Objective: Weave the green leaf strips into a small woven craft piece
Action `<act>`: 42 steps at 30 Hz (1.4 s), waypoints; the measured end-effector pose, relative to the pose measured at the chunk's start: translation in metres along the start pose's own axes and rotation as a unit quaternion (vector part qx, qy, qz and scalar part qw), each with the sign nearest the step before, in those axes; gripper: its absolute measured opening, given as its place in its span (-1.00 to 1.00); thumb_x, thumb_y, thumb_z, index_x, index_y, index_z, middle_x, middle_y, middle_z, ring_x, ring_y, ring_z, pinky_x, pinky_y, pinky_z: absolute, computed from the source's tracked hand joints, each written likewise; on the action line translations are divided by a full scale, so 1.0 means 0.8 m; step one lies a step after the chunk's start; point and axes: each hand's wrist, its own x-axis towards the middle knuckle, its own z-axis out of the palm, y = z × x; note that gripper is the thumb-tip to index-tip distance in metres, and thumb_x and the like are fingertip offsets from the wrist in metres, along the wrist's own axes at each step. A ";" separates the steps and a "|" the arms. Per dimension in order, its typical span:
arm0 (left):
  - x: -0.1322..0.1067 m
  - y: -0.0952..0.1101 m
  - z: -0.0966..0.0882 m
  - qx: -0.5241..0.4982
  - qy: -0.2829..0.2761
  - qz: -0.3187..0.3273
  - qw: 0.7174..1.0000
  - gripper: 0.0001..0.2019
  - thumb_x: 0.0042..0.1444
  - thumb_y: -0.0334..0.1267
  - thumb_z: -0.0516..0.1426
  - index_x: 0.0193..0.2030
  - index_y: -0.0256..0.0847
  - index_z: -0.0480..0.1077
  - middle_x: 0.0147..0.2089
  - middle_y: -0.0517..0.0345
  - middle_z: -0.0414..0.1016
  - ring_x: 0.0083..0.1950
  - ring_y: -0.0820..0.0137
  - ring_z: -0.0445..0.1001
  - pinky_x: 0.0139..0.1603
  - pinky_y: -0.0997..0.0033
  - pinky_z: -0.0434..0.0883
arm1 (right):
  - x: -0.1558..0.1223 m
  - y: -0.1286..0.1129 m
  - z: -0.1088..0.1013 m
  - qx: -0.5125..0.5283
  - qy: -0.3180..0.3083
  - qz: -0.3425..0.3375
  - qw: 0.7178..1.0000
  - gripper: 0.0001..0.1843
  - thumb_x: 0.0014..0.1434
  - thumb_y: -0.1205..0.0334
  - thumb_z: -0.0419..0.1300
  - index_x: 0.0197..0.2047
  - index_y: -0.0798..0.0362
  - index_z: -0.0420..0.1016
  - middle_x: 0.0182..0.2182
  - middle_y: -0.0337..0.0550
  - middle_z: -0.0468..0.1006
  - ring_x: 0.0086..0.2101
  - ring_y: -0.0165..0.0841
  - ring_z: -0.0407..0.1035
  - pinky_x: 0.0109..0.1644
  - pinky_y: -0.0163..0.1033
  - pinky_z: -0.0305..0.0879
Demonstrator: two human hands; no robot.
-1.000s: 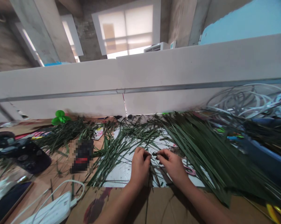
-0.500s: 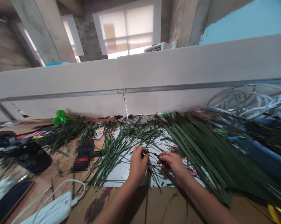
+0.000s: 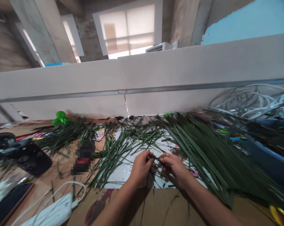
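My left hand [image 3: 143, 164] and my right hand [image 3: 173, 165] meet over a white sheet [image 3: 119, 174], their fingertips almost touching. Each is closed in a pinch on a thin green leaf strip [image 3: 156, 158], of which only a short bit shows between the fingers. A narrow strand trails down from below my left hand toward the cardboard. To the left of my hands lies a heap of cut green strips [image 3: 109, 160]. Long flat leaf blades [image 3: 210, 150] are laid in a thick bundle on the right. Near my right wrist is a small pink-handled tool [image 3: 193, 171], partly covered.
A blue tub [image 3: 269, 157] with dark strips stands at the right, below coiled white tubing [image 3: 248, 102]. On the left are a dark spray bottle [image 3: 32, 157], a phone [image 3: 10, 202] and a white power bank [image 3: 53, 212] with its cable. A white partition [image 3: 142, 73] runs behind the table.
My left hand has shifted slightly right and down, and the two hands' fingertips are closer together. The leaf strip between them shows less. The surroundings look the same.
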 end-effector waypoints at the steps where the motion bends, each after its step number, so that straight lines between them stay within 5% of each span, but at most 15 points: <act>1: 0.000 0.000 0.000 -0.003 0.003 -0.007 1.000 -0.85 0.10 -0.40 0.12 -0.27 -0.17 0.52 -0.29 0.14 0.58 -0.20 0.31 0.50 -0.16 0.38 0.33 | 0.000 0.000 0.001 0.000 0.001 0.005 1.000 -0.78 -0.19 0.14 0.29 -0.43 0.04 0.44 -0.58 -0.23 0.55 -0.64 -0.46 0.25 -0.59 -0.37 0.14; 18: 0.000 0.001 0.002 -0.002 0.068 -0.023 0.997 -0.89 0.11 -0.37 0.12 -0.34 -0.18 0.48 -0.41 0.21 0.52 -0.31 0.35 0.47 -0.25 0.40 0.30 | 0.001 -0.001 0.004 -0.025 -0.015 0.029 0.999 -0.83 -0.25 0.17 0.24 -0.55 0.03 0.35 -0.67 -0.26 0.45 -0.67 -0.48 0.17 -0.59 -0.37 0.01; 24: -0.002 0.003 0.002 0.014 0.057 -0.007 0.998 -0.89 0.12 -0.40 0.12 -0.34 -0.18 0.48 -0.37 0.19 0.54 -0.30 0.35 0.46 -0.24 0.42 0.28 | 0.005 -0.005 0.000 -0.074 0.003 -0.027 0.997 -0.63 -0.12 -0.07 0.34 -0.34 0.04 0.50 -0.47 -0.23 0.56 -0.61 -0.50 0.22 -0.58 -0.39 -0.06; 32: -0.004 0.006 0.003 0.026 0.062 0.002 0.998 -0.89 0.13 -0.39 0.12 -0.34 -0.17 0.48 -0.36 0.19 0.55 -0.29 0.35 0.47 -0.23 0.41 0.28 | 0.009 0.001 0.000 -0.087 -0.006 -0.078 0.993 -0.58 -0.23 -0.11 0.44 -0.51 0.07 0.50 -0.64 -0.33 0.35 -0.60 -0.49 0.12 -0.53 -0.33 0.01; 42: -0.004 0.007 0.006 0.004 0.086 -0.011 0.996 -0.88 0.10 -0.41 0.12 -0.35 -0.18 0.49 -0.35 0.16 0.57 -0.27 0.32 0.49 -0.23 0.39 0.30 | 0.015 0.015 -0.005 -0.043 -0.049 -0.003 0.998 -0.59 -0.22 -0.07 0.43 -0.53 0.03 0.40 -0.71 -0.36 0.33 -0.68 -0.49 0.14 -0.58 -0.34 0.00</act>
